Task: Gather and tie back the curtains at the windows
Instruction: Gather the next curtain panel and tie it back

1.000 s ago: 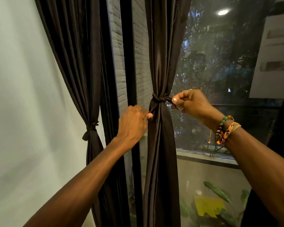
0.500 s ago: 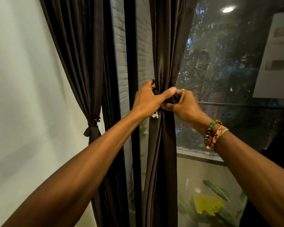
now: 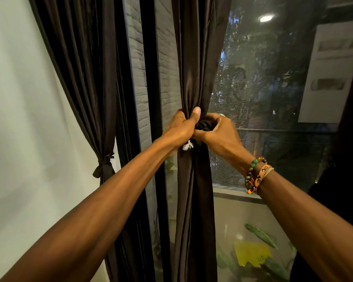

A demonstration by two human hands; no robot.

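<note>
Head view: left hand (image 3: 180, 130) grips gathered curtain (image 3: 194, 58), right hand (image 3: 217, 134) curled round tie knot (image 3: 203, 124); weak pull may let tie knot slip, folds spill.

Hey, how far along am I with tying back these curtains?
Done: the left curtain hangs gathered, its tie knotted. In hand: left hand and right hand both grip the middle curtain at its gathered waist; the fingers hide any knot there. Left: finishing that knot and letting go.
</note>
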